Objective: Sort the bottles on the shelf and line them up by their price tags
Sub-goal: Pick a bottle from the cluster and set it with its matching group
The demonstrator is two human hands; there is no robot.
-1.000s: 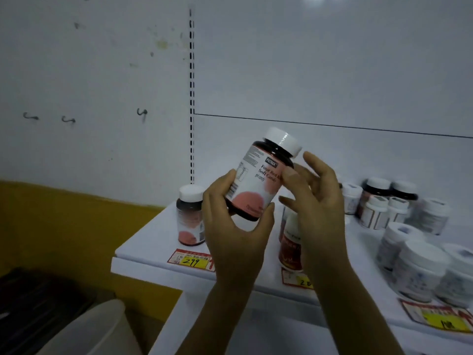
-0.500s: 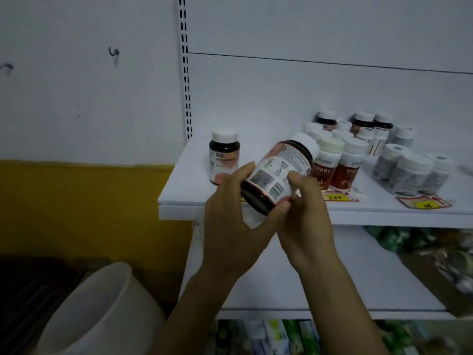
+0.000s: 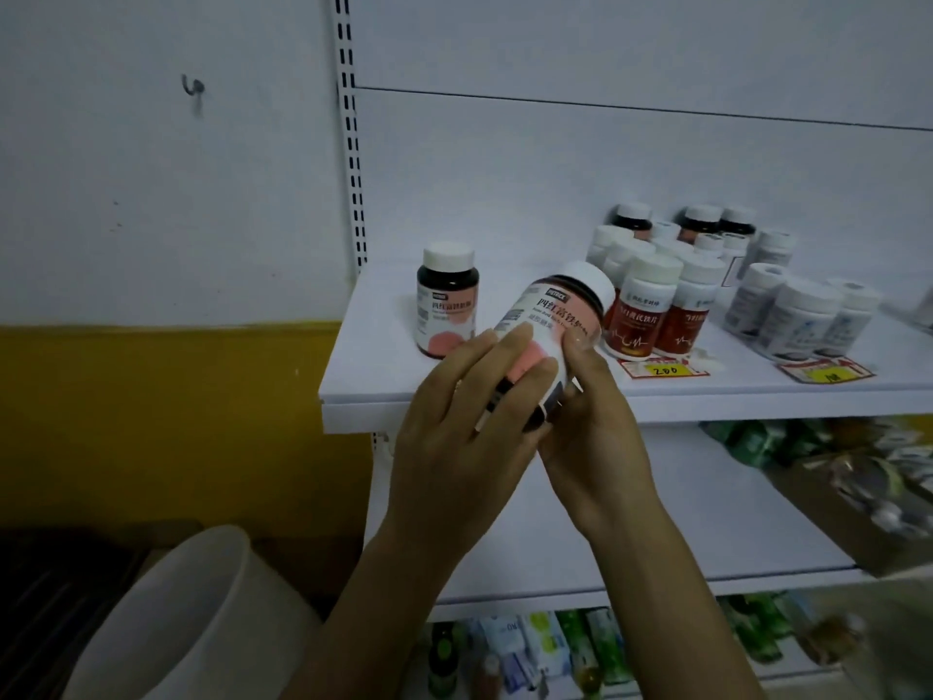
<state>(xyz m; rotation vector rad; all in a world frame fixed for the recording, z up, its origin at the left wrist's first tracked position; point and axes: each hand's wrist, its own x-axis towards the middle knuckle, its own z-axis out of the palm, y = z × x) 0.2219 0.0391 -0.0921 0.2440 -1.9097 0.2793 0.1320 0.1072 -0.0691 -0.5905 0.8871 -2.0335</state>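
Observation:
I hold a dark bottle with a white cap and pink label [image 3: 558,315] tilted in front of the white shelf [image 3: 373,391]; my left hand [image 3: 469,437] wraps its lower part and my right hand [image 3: 595,421] grips its base from the right. A matching bottle [image 3: 447,300] stands upright at the shelf's left. Two red-labelled bottles [image 3: 656,310] stand behind a yellow "200" price tag [image 3: 664,368]. White bottles [image 3: 797,315] crowd behind a second tag [image 3: 825,372] at the right. More dark bottles [image 3: 702,222] stand at the back.
A slotted upright rail [image 3: 351,144] runs up the wall left of the shelf. A lower shelf [image 3: 732,522] holds green packets at the right, and packaged goods fill the bottom level. A white bucket [image 3: 202,618] stands on the floor at lower left.
The bottle has been turned in my hands so its front label now faces up, and it has dropped from high in front of the wall to shelf level. My view has tilted downward.

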